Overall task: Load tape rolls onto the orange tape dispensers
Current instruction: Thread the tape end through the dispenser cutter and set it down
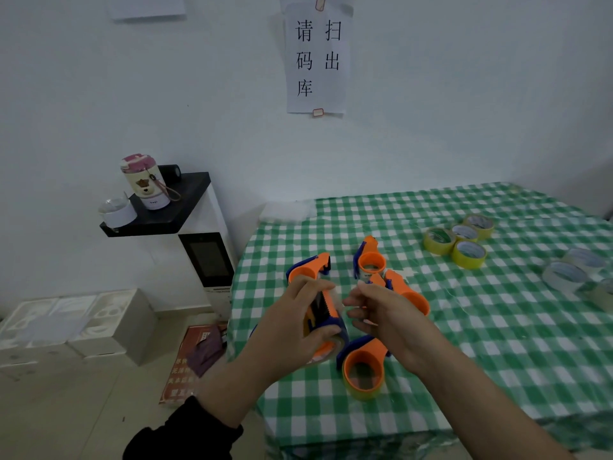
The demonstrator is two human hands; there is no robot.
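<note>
Orange tape dispenser (pixel 326 315) half hidden within left hand (pixel 292 323) grip

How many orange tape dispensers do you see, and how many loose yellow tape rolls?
Orange plastic tape dispensers: 5, one in the left hand
Loose yellow tape rolls: 4
Total: 9
</note>
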